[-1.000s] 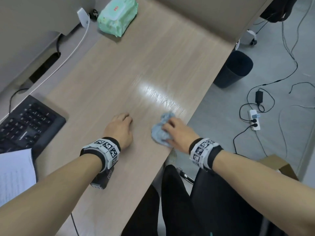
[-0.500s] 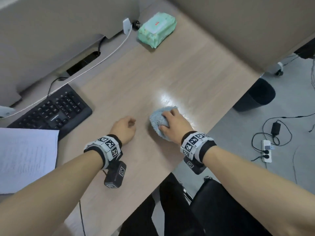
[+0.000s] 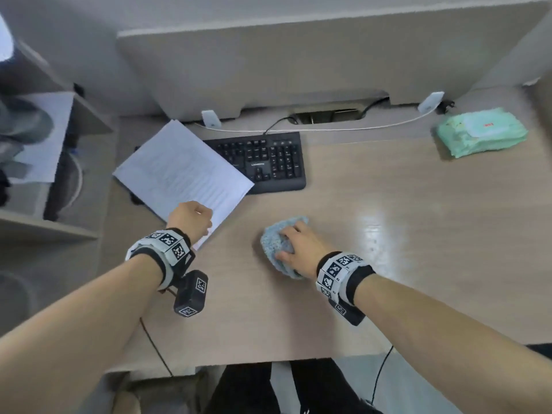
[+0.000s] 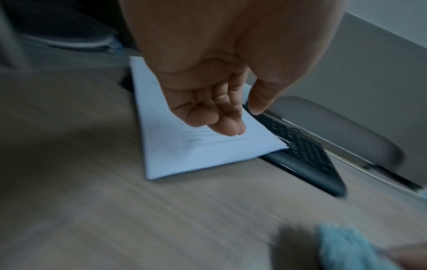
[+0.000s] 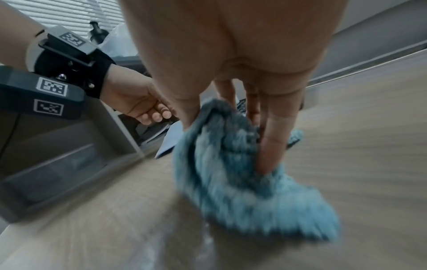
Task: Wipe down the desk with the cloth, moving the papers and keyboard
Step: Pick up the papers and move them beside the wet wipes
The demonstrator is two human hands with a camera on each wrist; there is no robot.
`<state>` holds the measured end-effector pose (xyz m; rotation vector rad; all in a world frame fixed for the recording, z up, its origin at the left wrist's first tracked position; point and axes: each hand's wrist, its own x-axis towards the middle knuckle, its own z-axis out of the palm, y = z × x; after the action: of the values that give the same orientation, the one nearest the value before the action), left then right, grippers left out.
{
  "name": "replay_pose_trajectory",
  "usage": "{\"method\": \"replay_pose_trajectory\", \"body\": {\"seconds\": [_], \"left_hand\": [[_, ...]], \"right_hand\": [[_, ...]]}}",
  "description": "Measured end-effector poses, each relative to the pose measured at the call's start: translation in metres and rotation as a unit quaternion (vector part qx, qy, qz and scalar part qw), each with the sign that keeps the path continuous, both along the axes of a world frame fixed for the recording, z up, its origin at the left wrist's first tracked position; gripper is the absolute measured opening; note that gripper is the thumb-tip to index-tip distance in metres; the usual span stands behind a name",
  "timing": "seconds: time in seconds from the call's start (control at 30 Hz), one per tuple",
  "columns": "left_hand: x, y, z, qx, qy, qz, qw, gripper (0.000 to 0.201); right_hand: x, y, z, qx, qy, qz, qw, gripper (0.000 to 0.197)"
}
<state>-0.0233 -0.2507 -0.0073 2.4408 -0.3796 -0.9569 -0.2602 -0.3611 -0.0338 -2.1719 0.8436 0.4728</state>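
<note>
My right hand (image 3: 295, 245) grips a bunched blue cloth (image 3: 279, 243) and presses it on the wooden desk (image 3: 418, 264) near its middle. In the right wrist view, fingers (image 5: 270, 146) curl into the cloth (image 5: 231, 182). A stack of white papers (image 3: 179, 174) lies at the left, overlapping the left half of a black keyboard (image 3: 268, 162). My left hand (image 3: 194, 218) hovers over the papers' near corner. In the left wrist view the left hand (image 4: 242, 122) has loosely curled fingers holding nothing above the papers (image 4: 184, 149), with the keyboard (image 4: 307, 155) beyond.
A green pack of wet wipes (image 3: 481, 134) lies at the back right. A white cable (image 3: 328, 129) runs along the back by a cable slot (image 3: 325, 115) under the grey partition. A shelf unit (image 3: 59, 162) stands left of the desk. A damp sheen (image 3: 376, 231) shows right of the cloth.
My right hand has slid the cloth leftward from the desk's edge toward its middle. My left hand has left the bare desk and moved left over the papers' corner. The head view swung left.
</note>
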Motion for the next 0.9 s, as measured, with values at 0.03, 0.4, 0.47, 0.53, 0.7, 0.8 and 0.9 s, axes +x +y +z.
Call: {"method": "replay_pose_trajectory", "body": {"seconds": [0.03,0.4,0.47,0.53,0.7,0.8,0.9], "left_hand": [[0.014,0.015,-0.001,0.003,0.006,0.03,1.0,0.015],[0.104,0.069,-0.044,-0.089,0.175,0.309,0.931,0.02],[0.111,0.065,-0.045,-0.119,0.197,0.316,0.92,0.016],[0.116,0.06,-0.047,-0.142,0.227,0.329,0.906,0.012],[0.116,0.047,-0.046,-0.166,0.274,0.342,0.884,0.008],[0.111,0.042,-0.038,-0.205,0.294,0.348,0.867,0.004],[0.109,0.043,-0.026,-0.216,0.286,0.296,0.885,0.015]], "right_hand": [[0.014,0.001,-0.004,-0.01,0.018,0.029,0.999,0.058],[0.129,-0.037,0.007,-0.064,0.053,-0.119,0.989,0.043],[0.14,-0.043,0.004,-0.006,0.041,-0.189,0.981,0.04],[0.149,-0.045,0.0,0.095,0.016,-0.284,0.954,0.033],[0.164,-0.039,-0.004,0.198,-0.018,-0.38,0.903,0.026],[0.167,-0.04,-0.002,0.236,-0.008,-0.385,0.892,0.023],[0.162,-0.046,0.005,0.193,-0.011,-0.392,0.899,0.027]]}}
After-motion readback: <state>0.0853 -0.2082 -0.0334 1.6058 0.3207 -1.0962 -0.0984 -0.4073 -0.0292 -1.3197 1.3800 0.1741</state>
